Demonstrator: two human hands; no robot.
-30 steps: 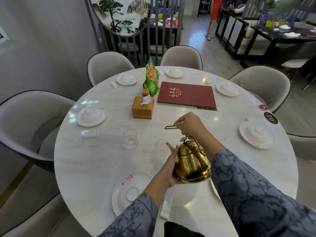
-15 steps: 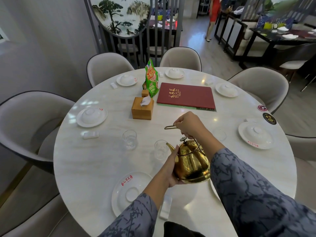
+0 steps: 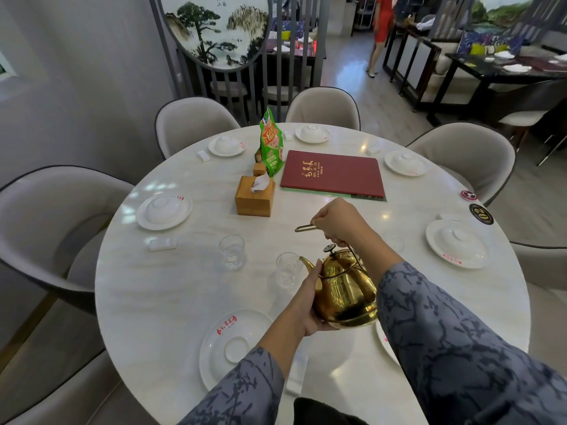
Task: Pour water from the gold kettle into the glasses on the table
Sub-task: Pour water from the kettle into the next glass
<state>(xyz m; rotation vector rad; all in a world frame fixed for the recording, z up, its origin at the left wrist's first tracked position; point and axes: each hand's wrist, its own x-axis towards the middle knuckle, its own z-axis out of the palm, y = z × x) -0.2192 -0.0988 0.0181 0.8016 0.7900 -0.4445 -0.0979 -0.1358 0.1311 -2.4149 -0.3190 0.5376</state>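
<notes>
— Gold kettle (image 3: 345,289)?
— Held above the near edge of the round table (image 3: 153,296), tipped left, spout at the rim of the nearer glass (image 3: 287,269).
— Grip?
— Right hand (image 3: 337,222) closed around the wire handle up top; left hand (image 3: 308,305) cupped against the belly, fingers wrapped under.
— Other glass (image 3: 232,251)?
— Further left, standing apart.
— Beyond?
— Wooden tissue box (image 3: 254,196), red menu (image 3: 333,173), green packet (image 3: 271,145) toward the centre.
</notes>
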